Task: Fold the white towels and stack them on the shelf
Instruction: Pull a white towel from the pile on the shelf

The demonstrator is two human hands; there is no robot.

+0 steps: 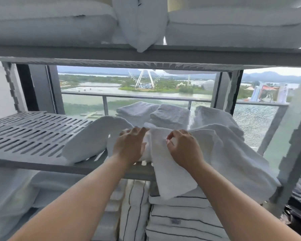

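The left hand (pixel 129 145) flat on the white towel (pixel 172 173) and right hand (pixel 183 148) pinching it hide its fold.

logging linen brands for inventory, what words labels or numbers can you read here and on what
No text here is readable.
The grey tag on the striped linens: too blurred to read.
The white towel being folded: no print visible.
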